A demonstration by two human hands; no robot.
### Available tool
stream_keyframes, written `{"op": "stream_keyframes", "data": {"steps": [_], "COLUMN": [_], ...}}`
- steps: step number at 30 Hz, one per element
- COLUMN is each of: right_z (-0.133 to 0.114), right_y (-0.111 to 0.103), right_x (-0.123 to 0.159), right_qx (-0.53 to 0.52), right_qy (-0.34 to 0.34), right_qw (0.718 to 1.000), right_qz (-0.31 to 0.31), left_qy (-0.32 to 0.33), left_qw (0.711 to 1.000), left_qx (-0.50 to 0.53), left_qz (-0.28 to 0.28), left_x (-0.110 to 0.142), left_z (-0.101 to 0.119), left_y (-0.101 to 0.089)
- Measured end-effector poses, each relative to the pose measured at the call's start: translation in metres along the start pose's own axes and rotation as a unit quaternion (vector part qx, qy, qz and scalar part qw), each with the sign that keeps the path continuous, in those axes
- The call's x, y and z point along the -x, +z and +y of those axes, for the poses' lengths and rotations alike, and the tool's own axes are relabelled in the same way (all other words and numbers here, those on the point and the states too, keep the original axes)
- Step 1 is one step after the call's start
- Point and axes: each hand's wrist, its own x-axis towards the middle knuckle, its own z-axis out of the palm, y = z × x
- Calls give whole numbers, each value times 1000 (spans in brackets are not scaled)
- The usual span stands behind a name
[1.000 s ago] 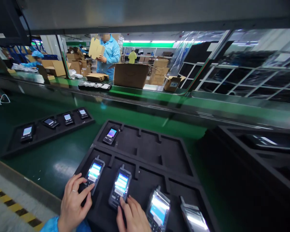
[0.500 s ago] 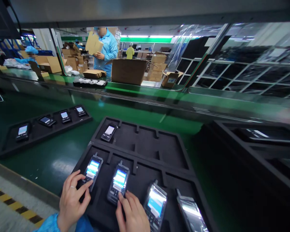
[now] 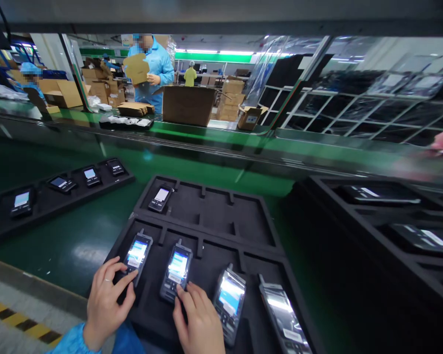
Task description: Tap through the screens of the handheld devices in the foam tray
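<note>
A black foam tray point(image 3: 206, 246) lies on the green belt in front of me. Its near row holds several handsets with lit screens. My left hand point(image 3: 107, 302) rests on the lower end of the leftmost handset point(image 3: 136, 255), thumb and fingers spread on its keypad. My right hand point(image 3: 199, 322) has its fingertips on the keypad of the second handset point(image 3: 176, 269). To the right lie a third handset point(image 3: 229, 302) and a fourth handset point(image 3: 280, 314), untouched. A smaller handset point(image 3: 160, 196) sits in the far row.
A second tray point(image 3: 40, 206) with several handsets lies to the left on the belt. Stacked black trays point(image 3: 372, 221) stand at the right. Across the line a person in blue holds a cardboard piece point(image 3: 136, 69) beside a brown carton point(image 3: 188, 104).
The view has drifted so everything sits slightly left and lower. Both hands stay on the same two handsets. The person across has lowered the cardboard a little.
</note>
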Motion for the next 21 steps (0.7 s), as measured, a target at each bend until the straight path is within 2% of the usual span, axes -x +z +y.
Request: {"op": "stream_keyframes", "data": {"steps": [3, 6, 10, 17, 21], "right_z": [0, 0, 3, 12, 12], "right_y": [-8, -10, -5, -1, -1], "right_x": [-13, -28, -34, -29, -28], "right_qx": [1, 42, 44, 28, 22], "right_qy": [55, 93, 91, 82, 76], "right_qw": [998, 995, 995, 996, 997], "right_qz": [-23, -14, -15, -8, -27], "left_qy": [-40, -71, -45, -30, -28], "left_qw": [998, 995, 993, 989, 991], "left_qx": [19, -5, -45, -57, -62], "left_qz": [-42, -70, -96, -130, -113], "left_x": [-11, -28, -41, -38, -39], "left_z": [-3, -3, -3, -4, -3], "left_y": [-3, -1, 7, 12, 11]}}
